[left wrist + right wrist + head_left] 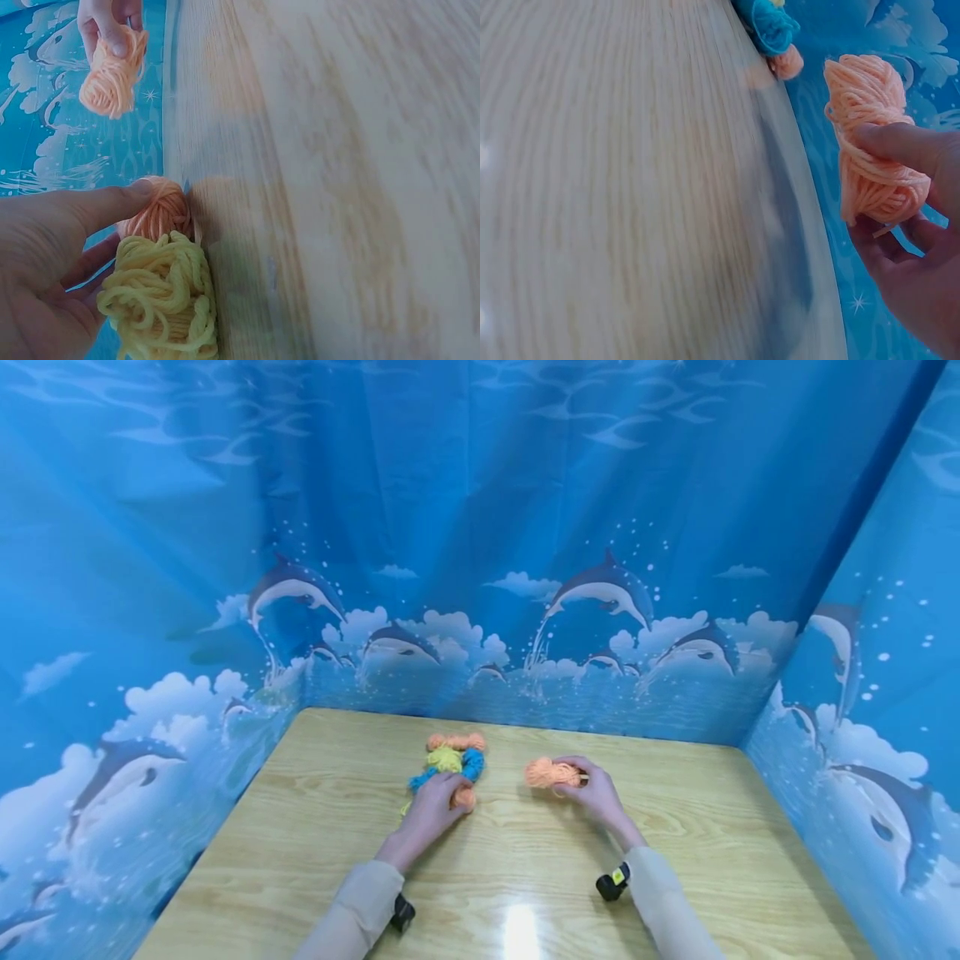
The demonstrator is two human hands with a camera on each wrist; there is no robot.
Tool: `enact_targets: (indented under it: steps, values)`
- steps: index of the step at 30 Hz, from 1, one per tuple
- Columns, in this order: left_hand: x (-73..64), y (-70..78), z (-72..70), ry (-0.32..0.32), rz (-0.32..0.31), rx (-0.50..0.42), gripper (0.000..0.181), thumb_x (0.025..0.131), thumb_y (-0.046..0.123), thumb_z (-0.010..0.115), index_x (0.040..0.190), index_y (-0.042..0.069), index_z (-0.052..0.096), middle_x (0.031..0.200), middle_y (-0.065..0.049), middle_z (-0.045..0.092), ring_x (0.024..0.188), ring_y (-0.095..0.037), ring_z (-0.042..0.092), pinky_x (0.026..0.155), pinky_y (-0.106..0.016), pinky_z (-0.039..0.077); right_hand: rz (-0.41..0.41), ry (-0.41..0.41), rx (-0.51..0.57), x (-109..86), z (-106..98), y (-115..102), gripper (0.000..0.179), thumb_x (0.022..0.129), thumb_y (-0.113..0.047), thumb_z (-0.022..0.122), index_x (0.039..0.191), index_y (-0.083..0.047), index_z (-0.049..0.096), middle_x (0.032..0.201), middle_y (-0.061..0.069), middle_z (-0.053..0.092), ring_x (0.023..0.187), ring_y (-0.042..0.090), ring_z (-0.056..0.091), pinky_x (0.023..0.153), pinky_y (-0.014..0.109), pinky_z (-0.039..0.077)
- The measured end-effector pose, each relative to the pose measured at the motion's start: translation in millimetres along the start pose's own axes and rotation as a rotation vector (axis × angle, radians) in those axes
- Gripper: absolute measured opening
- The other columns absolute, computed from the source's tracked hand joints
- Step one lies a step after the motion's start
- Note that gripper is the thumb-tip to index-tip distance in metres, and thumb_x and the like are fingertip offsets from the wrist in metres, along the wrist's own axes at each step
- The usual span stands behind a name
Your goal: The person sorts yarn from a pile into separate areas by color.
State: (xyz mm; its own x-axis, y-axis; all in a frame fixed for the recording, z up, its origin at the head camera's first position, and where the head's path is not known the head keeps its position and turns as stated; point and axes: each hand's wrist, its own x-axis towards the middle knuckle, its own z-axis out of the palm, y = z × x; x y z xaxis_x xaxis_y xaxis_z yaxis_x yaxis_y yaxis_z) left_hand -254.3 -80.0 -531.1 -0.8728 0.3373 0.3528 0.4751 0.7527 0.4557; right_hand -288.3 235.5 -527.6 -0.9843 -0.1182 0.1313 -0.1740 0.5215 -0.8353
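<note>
My right hand [596, 793] grips a peach skein of yarn [874, 112] between thumb and fingers, held up off the wooden table. At the pile on the left, my left hand [427, 814] holds a peach ball of yarn [161, 214], its thumb on top and its fingers partly hidden behind. A yellow skein of yarn [161, 300] sits right beside that ball in the left wrist view. Just past the left hand in the head view lie a second yellow bundle [444, 760] and blue yarn [473, 764]. More peach yarn [456, 742] lies behind these.
The wooden table [540, 852] reaches back to a blue dolphin-print curtain [480, 527], which also hangs along the left and right sides. A bit of yellow yarn [405, 808] shows left of the left hand.
</note>
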Motion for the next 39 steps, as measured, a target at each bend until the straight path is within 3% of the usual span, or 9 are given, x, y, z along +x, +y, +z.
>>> enact_targets:
  steps: [7,18,39]
  values:
    - [-2.0,-0.3,-1.9,0.01,0.008,0.001,0.026,0.086,0.014,0.083,0.109,0.009,0.072,0.101,-0.007,0.069,0.091,-0.025,0.064,0.073,-0.038,0.054,0.024,0.022,0.007,-5.1,-16,8,0.045,0.086,-0.01,0.081,0.129,-0.009,0.067,0.129,0.015,0.064,0.113,0.028,0.059,0.087,0.027,0.055]
    - [-2.0,-1.5,-3.6,0.012,0.001,-0.001,0.025,0.087,0.017,0.082,0.11,0.01,0.073,0.1,-0.005,0.069,0.09,-0.022,0.063,0.072,-0.036,0.052,0.015,0.058,-0.013,-12.4,-37,17,0.047,0.087,-0.011,0.08,0.131,-0.005,0.065,0.13,0.02,0.062,0.112,0.031,0.059,0.083,0.022,0.055]
    - [0.1,1.2,-3.5,-0.015,0.015,0.006,0.029,0.085,0.015,0.083,0.111,0.008,0.072,0.106,-0.009,0.07,0.099,-0.028,0.065,0.082,-0.043,0.056,0.113,0.127,-0.062,-27.6,-89,45,0.053,0.09,-0.02,0.079,0.137,-0.005,0.06,0.136,0.023,0.058,0.117,0.033,0.056,0.079,0.015,0.051]
